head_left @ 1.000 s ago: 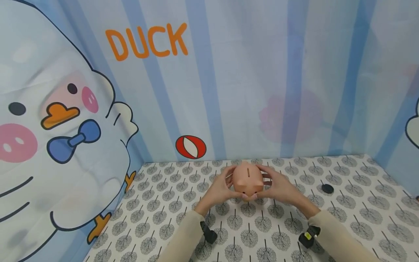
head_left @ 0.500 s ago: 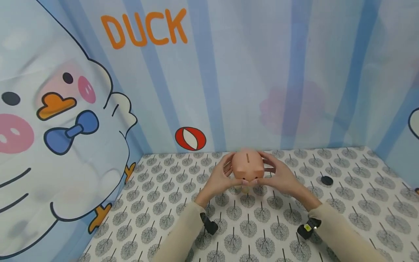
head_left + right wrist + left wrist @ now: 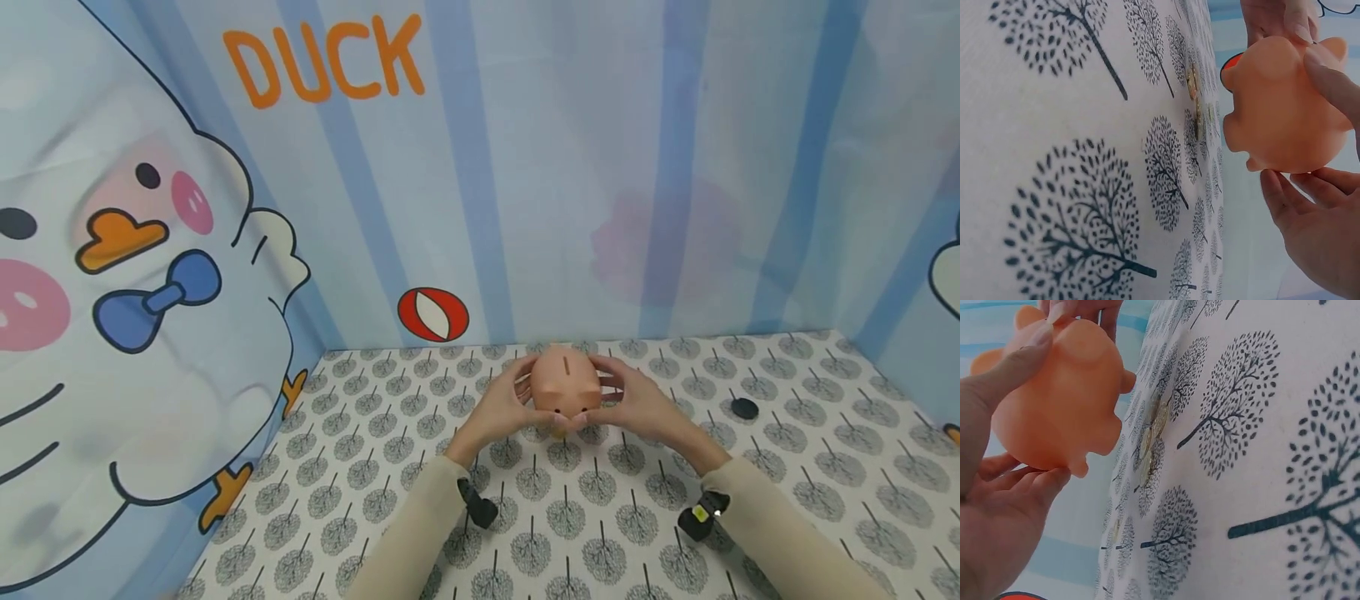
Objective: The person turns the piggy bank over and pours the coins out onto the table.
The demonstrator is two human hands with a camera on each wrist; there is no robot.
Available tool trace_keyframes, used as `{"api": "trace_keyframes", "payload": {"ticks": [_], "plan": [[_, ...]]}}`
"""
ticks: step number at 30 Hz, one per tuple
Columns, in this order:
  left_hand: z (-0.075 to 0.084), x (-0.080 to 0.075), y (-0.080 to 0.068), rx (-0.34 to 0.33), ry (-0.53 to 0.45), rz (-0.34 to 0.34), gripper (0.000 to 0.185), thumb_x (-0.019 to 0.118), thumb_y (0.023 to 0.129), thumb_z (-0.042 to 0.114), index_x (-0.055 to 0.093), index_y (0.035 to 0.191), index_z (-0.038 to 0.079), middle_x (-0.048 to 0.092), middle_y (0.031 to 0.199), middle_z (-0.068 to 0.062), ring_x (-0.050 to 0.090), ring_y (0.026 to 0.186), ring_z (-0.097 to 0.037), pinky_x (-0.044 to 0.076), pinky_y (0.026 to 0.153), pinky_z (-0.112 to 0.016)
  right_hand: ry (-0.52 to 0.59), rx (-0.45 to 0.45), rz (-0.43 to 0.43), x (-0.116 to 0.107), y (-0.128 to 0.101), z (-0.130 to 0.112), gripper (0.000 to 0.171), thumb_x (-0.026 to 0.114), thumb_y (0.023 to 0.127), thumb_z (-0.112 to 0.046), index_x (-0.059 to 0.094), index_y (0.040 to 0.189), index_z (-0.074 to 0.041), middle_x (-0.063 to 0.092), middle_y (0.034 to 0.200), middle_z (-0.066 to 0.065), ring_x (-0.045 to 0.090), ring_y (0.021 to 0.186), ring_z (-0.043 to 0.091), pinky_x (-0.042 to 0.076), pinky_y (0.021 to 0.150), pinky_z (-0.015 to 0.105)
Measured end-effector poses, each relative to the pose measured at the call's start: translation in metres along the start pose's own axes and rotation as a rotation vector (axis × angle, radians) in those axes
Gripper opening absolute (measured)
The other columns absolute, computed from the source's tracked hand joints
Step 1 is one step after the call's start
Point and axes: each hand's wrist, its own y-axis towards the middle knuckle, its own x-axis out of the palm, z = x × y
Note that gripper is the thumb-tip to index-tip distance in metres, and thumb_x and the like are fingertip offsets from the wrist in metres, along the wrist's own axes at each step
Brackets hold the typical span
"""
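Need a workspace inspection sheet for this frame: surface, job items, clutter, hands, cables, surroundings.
Surface: tablecloth with grey tree print, flat.
Job's things: orange piggy bank held clear of the cloth, slot on top; coins lying on the cloth beneath it.
Clutter: small black disc on the cloth to the right, apart from the hands.
Grippers: left hand and right hand both curl round the bank, one each side.
Cables: nothing seen.
Surroundings: blue striped backdrop with cartoon duck, "DUCK" lettering.

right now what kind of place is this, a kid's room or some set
Probably a staged booth, not a lived-in room: printed cartoon duck backdrop hangs as fabric walls, a tree-patterned cloth covers the surface, and both hands hold a piggy bank above it.
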Motion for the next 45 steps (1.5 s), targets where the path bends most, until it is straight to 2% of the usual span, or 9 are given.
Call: {"api": "trace_keyframes", "payload": {"ticks": [5, 12, 18, 22, 25, 31, 37, 41, 45], "plan": [[-0.006, 0.0, -0.001, 0.024, -0.048, 0.03, 0.101, 0.09, 0.085, 0.014, 0.031, 0.166, 0.023, 0.034, 0.172, -0.006, 0.039, 0.158, -0.027, 0.042, 0.127, -0.036, -0.003, -0.032, 0.029, 0.001, 0.0, -0.006, 0.099, 0.088, 0.088, -0.025, 0.029, 0.166, -0.009, 0.035, 0.168, 0.023, 0.05, 0.144, 0.05, 0.063, 0.103, 0.05], [-0.013, 0.003, -0.001, 0.011, -0.031, -0.007, 0.099, 0.089, 0.086, 0.014, 0.032, 0.165, 0.024, 0.035, 0.172, -0.001, 0.037, 0.159, -0.024, 0.041, 0.128, -0.033, -0.024, -0.017, 0.015, 0.005, -0.003, -0.001, 0.094, 0.086, 0.088, -0.02, 0.032, 0.164, -0.006, 0.035, 0.168, 0.025, 0.051, 0.144, 0.05, 0.061, 0.105, 0.05], [-0.01, 0.003, -0.001, 0.028, -0.007, -0.011, 0.098, 0.088, 0.087, 0.014, 0.03, 0.166, 0.021, 0.035, 0.171, -0.001, 0.037, 0.159, -0.023, 0.039, 0.129, -0.036, -0.039, -0.049, 0.004, 0.005, -0.001, 0.0, 0.092, 0.085, 0.09, -0.021, 0.031, 0.163, -0.002, 0.036, 0.166, 0.028, 0.051, 0.142, 0.052, 0.059, 0.108, 0.054], [-0.007, 0.002, -0.003, 0.058, -0.01, 0.035, 0.099, 0.088, 0.087, 0.016, 0.028, 0.167, 0.022, 0.034, 0.172, -0.004, 0.037, 0.159, -0.025, 0.038, 0.13, -0.037, -0.046, -0.054, 0.044, 0.007, -0.001, -0.005, 0.096, 0.085, 0.091, -0.028, 0.029, 0.166, -0.007, 0.036, 0.166, 0.026, 0.052, 0.141, 0.052, 0.061, 0.105, 0.054], [-0.007, -0.001, -0.002, 0.039, -0.004, 0.052, 0.099, 0.089, 0.086, 0.02, 0.03, 0.166, 0.023, 0.036, 0.171, -0.005, 0.041, 0.157, -0.026, 0.042, 0.128, -0.037, -0.059, -0.038, 0.064, 0.007, -0.001, -0.009, 0.094, 0.084, 0.092, -0.03, 0.03, 0.166, -0.008, 0.038, 0.166, 0.025, 0.054, 0.14, 0.05, 0.061, 0.104, 0.054], [-0.004, -0.001, -0.004, -0.037, 0.001, 0.019, 0.099, 0.089, 0.086, 0.02, 0.032, 0.166, 0.019, 0.036, 0.171, -0.007, 0.042, 0.156, -0.028, 0.044, 0.126, -0.039, -0.046, -0.011, 0.025, 0.006, -0.002, -0.008, 0.089, 0.083, 0.092, -0.028, 0.035, 0.163, -0.003, 0.041, 0.164, 0.026, 0.055, 0.14, 0.049, 0.059, 0.107, 0.054], [-0.009, 0.004, -0.007, -0.037, 0.033, 0.019, 0.094, 0.09, 0.085, 0.022, 0.037, 0.163, 0.02, 0.04, 0.168, -0.006, 0.044, 0.155, -0.028, 0.044, 0.126, -0.04, -0.034, -0.015, 0.021, 0.012, -0.007, 0.0, 0.086, 0.083, 0.092, -0.024, 0.037, 0.161, -0.003, 0.042, 0.163, 0.026, 0.055, 0.139, 0.049, 0.058, 0.109, 0.055], [-0.013, 0.007, -0.007, -0.03, -0.012, 0.048, 0.099, 0.091, 0.085, 0.023, 0.032, 0.166, 0.019, 0.038, 0.17, -0.007, 0.044, 0.155, -0.028, 0.045, 0.125, -0.039, -0.025, -0.026, 0.073, 0.015, -0.008, 0.001, 0.089, 0.084, 0.092, -0.028, 0.035, 0.164, -0.006, 0.042, 0.163, 0.026, 0.057, 0.136, 0.05, 0.061, 0.104, 0.054], [-0.014, 0.005, -0.004, -0.023, -0.049, 0.052, 0.095, 0.089, 0.087, 0.021, 0.034, 0.165, 0.017, 0.041, 0.167, -0.011, 0.048, 0.152, -0.032, 0.05, 0.121, -0.039, -0.028, -0.014, 0.107, 0.014, -0.005, -0.001, 0.088, 0.084, 0.091, -0.031, 0.038, 0.162, -0.007, 0.045, 0.162, 0.025, 0.06, 0.134, 0.048, 0.063, 0.102, 0.051]]}}
